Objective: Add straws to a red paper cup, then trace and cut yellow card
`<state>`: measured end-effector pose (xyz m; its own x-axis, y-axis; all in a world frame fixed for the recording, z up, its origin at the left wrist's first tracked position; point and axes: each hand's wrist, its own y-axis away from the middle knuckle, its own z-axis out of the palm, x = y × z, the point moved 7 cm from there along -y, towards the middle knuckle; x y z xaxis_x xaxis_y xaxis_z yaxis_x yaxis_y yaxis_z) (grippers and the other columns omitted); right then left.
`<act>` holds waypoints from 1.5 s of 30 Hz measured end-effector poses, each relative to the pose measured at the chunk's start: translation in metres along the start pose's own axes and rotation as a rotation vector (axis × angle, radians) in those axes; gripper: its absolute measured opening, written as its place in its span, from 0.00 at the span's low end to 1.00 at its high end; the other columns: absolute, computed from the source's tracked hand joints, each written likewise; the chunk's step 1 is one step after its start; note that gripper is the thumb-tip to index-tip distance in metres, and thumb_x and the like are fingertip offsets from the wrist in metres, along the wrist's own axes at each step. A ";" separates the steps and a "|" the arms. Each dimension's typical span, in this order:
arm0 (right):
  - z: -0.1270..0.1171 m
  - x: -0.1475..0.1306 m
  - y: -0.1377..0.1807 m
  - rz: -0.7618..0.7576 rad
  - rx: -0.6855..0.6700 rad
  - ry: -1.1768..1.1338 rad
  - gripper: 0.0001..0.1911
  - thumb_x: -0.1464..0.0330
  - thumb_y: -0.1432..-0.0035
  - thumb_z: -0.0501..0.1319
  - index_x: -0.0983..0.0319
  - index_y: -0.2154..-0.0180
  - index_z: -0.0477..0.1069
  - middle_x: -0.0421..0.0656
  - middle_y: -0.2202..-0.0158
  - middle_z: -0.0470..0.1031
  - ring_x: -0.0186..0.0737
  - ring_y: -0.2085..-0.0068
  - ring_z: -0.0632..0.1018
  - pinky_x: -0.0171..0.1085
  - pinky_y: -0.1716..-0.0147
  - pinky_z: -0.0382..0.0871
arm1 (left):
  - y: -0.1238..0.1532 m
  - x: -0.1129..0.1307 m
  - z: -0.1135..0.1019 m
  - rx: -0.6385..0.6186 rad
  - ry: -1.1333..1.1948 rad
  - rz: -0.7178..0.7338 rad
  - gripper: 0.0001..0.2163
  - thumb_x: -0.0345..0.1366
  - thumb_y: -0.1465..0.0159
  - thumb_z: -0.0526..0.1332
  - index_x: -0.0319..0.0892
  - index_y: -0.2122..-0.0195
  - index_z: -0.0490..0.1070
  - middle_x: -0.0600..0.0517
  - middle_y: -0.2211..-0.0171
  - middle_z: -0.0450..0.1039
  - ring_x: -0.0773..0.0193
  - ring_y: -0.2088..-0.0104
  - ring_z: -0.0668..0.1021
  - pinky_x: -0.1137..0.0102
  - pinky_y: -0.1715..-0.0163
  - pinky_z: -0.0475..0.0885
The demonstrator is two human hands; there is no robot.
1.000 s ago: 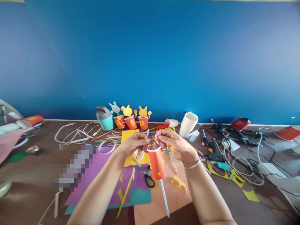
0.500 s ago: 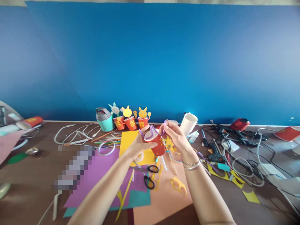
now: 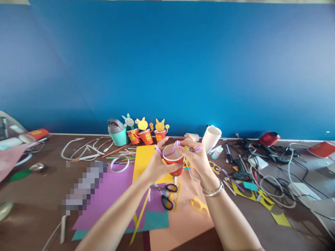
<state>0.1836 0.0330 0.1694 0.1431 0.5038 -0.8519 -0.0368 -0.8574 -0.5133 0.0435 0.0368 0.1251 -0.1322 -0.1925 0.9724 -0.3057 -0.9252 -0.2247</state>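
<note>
My left hand (image 3: 156, 164) wraps around a red paper cup (image 3: 174, 162) held upright above the table, mouth toward me. A purple strip (image 3: 176, 146) crosses the cup's mouth. My right hand (image 3: 195, 157) pinches that strip at the cup's right rim, with one purple end sticking out past the fingers. A pale straw (image 3: 175, 180) pokes out below the cup. Black-handled scissors (image 3: 164, 195) lie on the coloured paper sheets under my hands.
Purple (image 3: 110, 195), yellow (image 3: 143, 160) and orange paper sheets (image 3: 180, 223) cover the near table. Three red cups with paper animal heads (image 3: 146, 132) and a teal-grey container (image 3: 116, 131) stand by the blue wall. A white cup (image 3: 211, 138), glue gun (image 3: 239, 166) and tangled cables (image 3: 274, 174) lie right.
The cup has turned from hanging mouth-away to upright with its mouth facing me and moved up and away. The long straw below it is now mostly hidden.
</note>
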 end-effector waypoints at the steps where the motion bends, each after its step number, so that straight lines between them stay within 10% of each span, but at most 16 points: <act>1: -0.001 -0.001 0.001 0.001 0.023 -0.022 0.03 0.66 0.49 0.67 0.58 0.70 0.80 0.41 0.72 0.73 0.38 0.65 0.72 0.37 0.64 0.66 | 0.000 0.001 0.001 -0.005 0.024 0.020 0.44 0.32 0.54 0.73 0.47 0.39 0.52 0.48 0.55 0.74 0.55 0.54 0.77 0.62 0.52 0.69; 10: -0.004 -0.008 0.007 0.253 -0.012 -0.104 0.11 0.60 0.57 0.71 0.61 0.73 0.79 0.42 0.73 0.73 0.35 0.73 0.72 0.34 0.77 0.65 | 0.002 0.017 0.007 -0.117 -0.032 0.102 0.32 0.34 0.52 0.71 0.44 0.46 0.62 0.45 0.51 0.71 0.54 0.52 0.75 0.63 0.54 0.70; 18: -0.004 -0.017 0.011 0.084 -0.140 0.258 0.06 0.65 0.49 0.66 0.60 0.69 0.80 0.44 0.71 0.76 0.39 0.68 0.75 0.39 0.67 0.68 | 0.002 0.014 0.011 -0.255 -0.131 0.028 0.29 0.32 0.54 0.70 0.43 0.50 0.63 0.46 0.53 0.72 0.53 0.54 0.75 0.61 0.55 0.71; 28: 0.007 -0.011 0.008 0.044 -0.018 0.186 0.07 0.63 0.48 0.66 0.60 0.70 0.80 0.43 0.73 0.76 0.40 0.67 0.74 0.39 0.65 0.67 | 0.000 0.017 0.009 -0.261 -0.124 -0.028 0.30 0.30 0.55 0.71 0.42 0.49 0.66 0.47 0.56 0.74 0.54 0.57 0.77 0.62 0.57 0.71; 38: 0.002 0.000 0.002 0.144 -0.089 0.098 0.21 0.59 0.45 0.63 0.59 0.50 0.74 0.45 0.63 0.77 0.38 0.65 0.76 0.34 0.71 0.69 | -0.010 -0.009 -0.003 -0.262 0.083 -0.067 0.30 0.34 0.57 0.75 0.42 0.51 0.70 0.45 0.56 0.75 0.54 0.57 0.77 0.62 0.57 0.71; 45: 0.003 0.008 0.000 0.120 -0.131 0.185 0.10 0.62 0.47 0.65 0.60 0.65 0.79 0.44 0.68 0.79 0.41 0.65 0.77 0.38 0.65 0.71 | -0.007 -0.024 0.004 -0.306 0.191 -0.172 0.29 0.36 0.56 0.74 0.42 0.51 0.71 0.46 0.57 0.77 0.54 0.57 0.78 0.61 0.55 0.70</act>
<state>0.1818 0.0374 0.1627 0.3243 0.3799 -0.8663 0.0625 -0.9224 -0.3811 0.0523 0.0469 0.1034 -0.2183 0.0480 0.9747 -0.6017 -0.7930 -0.0957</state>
